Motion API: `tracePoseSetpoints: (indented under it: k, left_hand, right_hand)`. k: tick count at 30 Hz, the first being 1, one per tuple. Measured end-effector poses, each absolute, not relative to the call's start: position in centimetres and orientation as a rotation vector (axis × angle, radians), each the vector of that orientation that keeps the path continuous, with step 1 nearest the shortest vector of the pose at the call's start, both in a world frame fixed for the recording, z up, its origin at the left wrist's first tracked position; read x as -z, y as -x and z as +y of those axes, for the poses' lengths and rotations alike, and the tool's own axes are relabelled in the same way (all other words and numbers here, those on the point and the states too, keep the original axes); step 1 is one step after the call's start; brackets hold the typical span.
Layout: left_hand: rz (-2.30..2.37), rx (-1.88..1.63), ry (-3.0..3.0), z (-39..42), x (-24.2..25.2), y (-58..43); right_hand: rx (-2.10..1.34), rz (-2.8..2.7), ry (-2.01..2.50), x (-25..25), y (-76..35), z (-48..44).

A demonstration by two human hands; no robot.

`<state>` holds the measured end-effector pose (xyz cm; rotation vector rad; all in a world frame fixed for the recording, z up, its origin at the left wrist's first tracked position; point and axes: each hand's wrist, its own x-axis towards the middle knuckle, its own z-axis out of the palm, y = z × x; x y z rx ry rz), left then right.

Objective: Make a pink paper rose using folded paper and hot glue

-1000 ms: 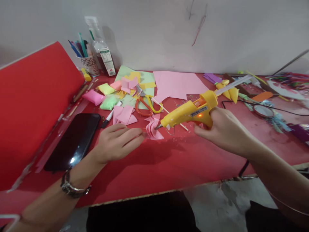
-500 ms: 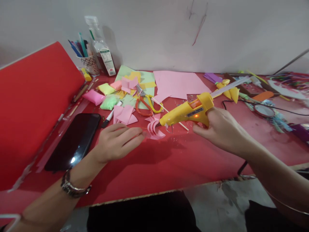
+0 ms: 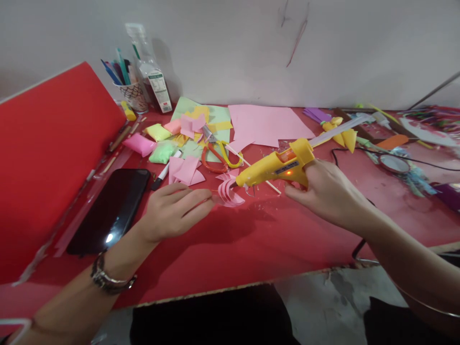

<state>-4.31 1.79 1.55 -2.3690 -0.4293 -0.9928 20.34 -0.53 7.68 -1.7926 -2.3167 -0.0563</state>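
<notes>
My right hand (image 3: 323, 189) is wrapped round the handle of a yellow glue gun (image 3: 268, 168) with a small orange light on its side. A clear glue stick (image 3: 339, 129) juts from the gun's back. The dark nozzle points left at a curled pink paper flower (image 3: 227, 192) made of several layered strips, and seems to touch it. My left hand (image 3: 179, 208) is closed in a pinch at the flower's left side. Its fingertips hide exactly how the flower is gripped. Scissors (image 3: 233, 155) with orange and yellow handles lie behind the flower, and a thin white stick (image 3: 273, 187) passes behind the gun.
A black phone (image 3: 111, 211) lies left of my left hand. Cut pink paper (image 3: 187, 170), a marker (image 3: 167, 170) and bright clay packets (image 3: 140, 143) lie further back. A glass bottle (image 3: 154, 76) and a pen cup (image 3: 132, 96) stand by the wall. A black cable (image 3: 359, 247) hangs at the right.
The glue gun and my right hand have shifted slightly left and down, bringing the nozzle further into the flower. My left hand has stayed almost still.
</notes>
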Motion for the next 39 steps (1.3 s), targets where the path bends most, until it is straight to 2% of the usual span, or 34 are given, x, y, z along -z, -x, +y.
tracePoseSetpoints:
  k: [39]
  left_hand:
    - [-0.465,1.004,2.326,2.1,-1.4,4.4]
  right_hand:
    - [0.075,-2.38,1.858,-9.5,-21.2,-2.3]
